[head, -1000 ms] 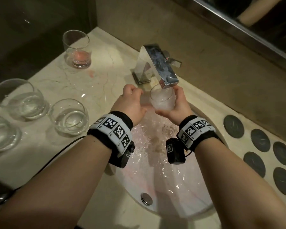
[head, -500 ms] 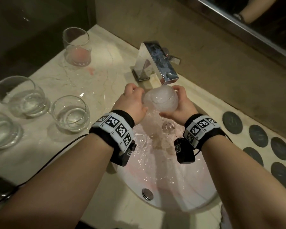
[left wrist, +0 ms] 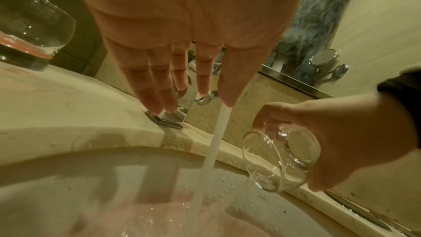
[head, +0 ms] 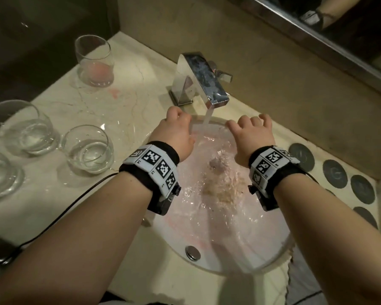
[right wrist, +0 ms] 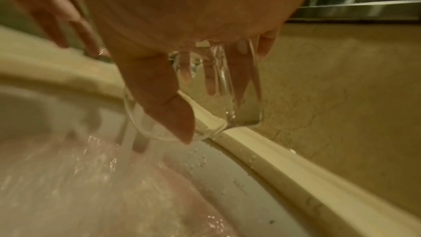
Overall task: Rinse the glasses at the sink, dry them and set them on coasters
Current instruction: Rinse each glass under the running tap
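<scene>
Right hand: the right hand (left wrist: 337,141) grips a clear glass (left wrist: 282,158) round its body, thumb on one side and fingers wrapped behind, mouth tipped down toward the sink (head: 262,258).
Glass position: over the back of the basin, just to the right of the water stream (left wrist: 216,141) and not in it; water is spilling out of the rim.
Left hand: the left hand (left wrist: 182,39) is released, fingers straight and pointing down beside the stream, holding nothing.
Tap: the faucet (head: 202,82) is running, and pinkish water swirls in the basin.
Step in hand: looks like emptying the rinse water out of this one glass.
Doing it well: keep the tilt low over the basin so the pour does not splash the counter, hold firm since wet glass is likely slippery, and let it drain fully before drying.
Waiting: four more glasses stand on the counter at left, one glass with pink residue (head: 95,62); dark coasters (head: 334,171) sit at right.
</scene>
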The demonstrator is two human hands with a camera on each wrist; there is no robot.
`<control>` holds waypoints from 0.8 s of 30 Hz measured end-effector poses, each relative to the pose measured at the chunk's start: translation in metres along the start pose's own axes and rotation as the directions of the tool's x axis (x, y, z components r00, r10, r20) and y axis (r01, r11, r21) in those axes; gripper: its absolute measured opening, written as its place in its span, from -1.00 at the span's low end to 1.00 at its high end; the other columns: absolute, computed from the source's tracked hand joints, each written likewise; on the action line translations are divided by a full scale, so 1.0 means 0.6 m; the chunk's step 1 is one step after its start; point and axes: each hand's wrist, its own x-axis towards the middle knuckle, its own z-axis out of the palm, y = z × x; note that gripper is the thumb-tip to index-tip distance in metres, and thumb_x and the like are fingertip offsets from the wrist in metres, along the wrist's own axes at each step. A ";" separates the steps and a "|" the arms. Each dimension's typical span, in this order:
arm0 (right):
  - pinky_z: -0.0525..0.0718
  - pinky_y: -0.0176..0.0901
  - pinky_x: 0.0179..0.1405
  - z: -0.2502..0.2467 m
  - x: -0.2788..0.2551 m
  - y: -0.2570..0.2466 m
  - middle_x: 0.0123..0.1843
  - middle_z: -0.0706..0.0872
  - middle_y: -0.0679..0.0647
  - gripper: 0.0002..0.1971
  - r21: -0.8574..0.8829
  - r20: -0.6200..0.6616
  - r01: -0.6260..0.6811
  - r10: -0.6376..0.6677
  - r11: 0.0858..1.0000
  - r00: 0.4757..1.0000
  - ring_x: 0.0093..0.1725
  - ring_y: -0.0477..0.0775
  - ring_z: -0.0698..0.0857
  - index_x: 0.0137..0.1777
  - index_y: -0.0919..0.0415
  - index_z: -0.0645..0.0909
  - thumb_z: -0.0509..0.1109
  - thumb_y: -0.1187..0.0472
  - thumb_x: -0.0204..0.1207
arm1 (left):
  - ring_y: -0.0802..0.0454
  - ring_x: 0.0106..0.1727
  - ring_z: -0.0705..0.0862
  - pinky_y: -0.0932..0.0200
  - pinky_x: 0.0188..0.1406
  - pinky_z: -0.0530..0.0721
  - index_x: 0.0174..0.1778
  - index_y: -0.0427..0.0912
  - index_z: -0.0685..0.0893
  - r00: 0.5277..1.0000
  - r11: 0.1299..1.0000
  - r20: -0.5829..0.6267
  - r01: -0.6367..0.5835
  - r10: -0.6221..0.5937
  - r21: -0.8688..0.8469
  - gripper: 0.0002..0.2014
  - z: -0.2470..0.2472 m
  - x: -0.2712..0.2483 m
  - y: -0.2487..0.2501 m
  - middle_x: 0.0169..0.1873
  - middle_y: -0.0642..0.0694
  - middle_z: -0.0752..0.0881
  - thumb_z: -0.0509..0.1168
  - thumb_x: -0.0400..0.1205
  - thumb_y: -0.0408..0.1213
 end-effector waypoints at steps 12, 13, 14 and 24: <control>0.73 0.07 0.09 0.011 0.039 -0.043 0.21 0.58 0.04 -0.10 0.932 0.134 -0.198 0.218 0.305 0.967 0.11 0.09 0.66 0.39 0.04 0.19 0.70 0.19 0.15 | -0.17 0.19 0.56 -0.06 0.22 0.56 0.41 -0.21 0.38 1.000 0.993 0.016 -0.012 0.010 0.115 -0.54 -0.007 -0.019 -0.008 0.42 -0.15 0.27 0.28 0.62 -0.18; 0.74 0.06 0.07 0.009 0.041 -0.045 0.19 0.57 0.04 -0.11 0.942 0.126 -0.187 0.221 0.278 0.967 0.10 0.08 0.66 0.38 0.05 0.19 0.70 0.21 0.16 | -0.16 0.19 0.55 -0.05 0.22 0.56 0.41 -0.21 0.39 1.000 0.993 0.009 -0.017 0.016 0.117 -0.54 -0.009 -0.019 -0.009 0.41 -0.15 0.27 0.28 0.62 -0.18; 0.72 -0.01 0.06 0.007 0.041 -0.044 0.19 0.55 0.02 -0.12 0.949 0.115 -0.173 0.221 0.265 0.968 0.10 0.06 0.64 0.38 0.06 0.20 0.70 0.22 0.17 | -0.15 0.20 0.55 -0.03 0.22 0.56 0.41 -0.21 0.39 1.000 0.993 0.003 -0.023 0.023 0.119 -0.54 -0.011 -0.018 -0.009 0.41 -0.14 0.28 0.28 0.62 -0.18; 0.62 0.10 0.23 0.008 0.030 -0.026 0.26 0.56 0.00 -0.08 0.909 0.049 -0.120 0.182 0.400 0.982 0.25 0.13 0.58 0.39 -0.01 0.23 0.72 0.12 0.11 | -0.17 0.19 0.56 -0.06 0.22 0.55 0.39 -0.22 0.41 0.999 0.995 -0.017 -0.043 0.045 0.091 -0.57 -0.011 -0.015 -0.004 0.39 -0.17 0.33 0.29 0.62 -0.21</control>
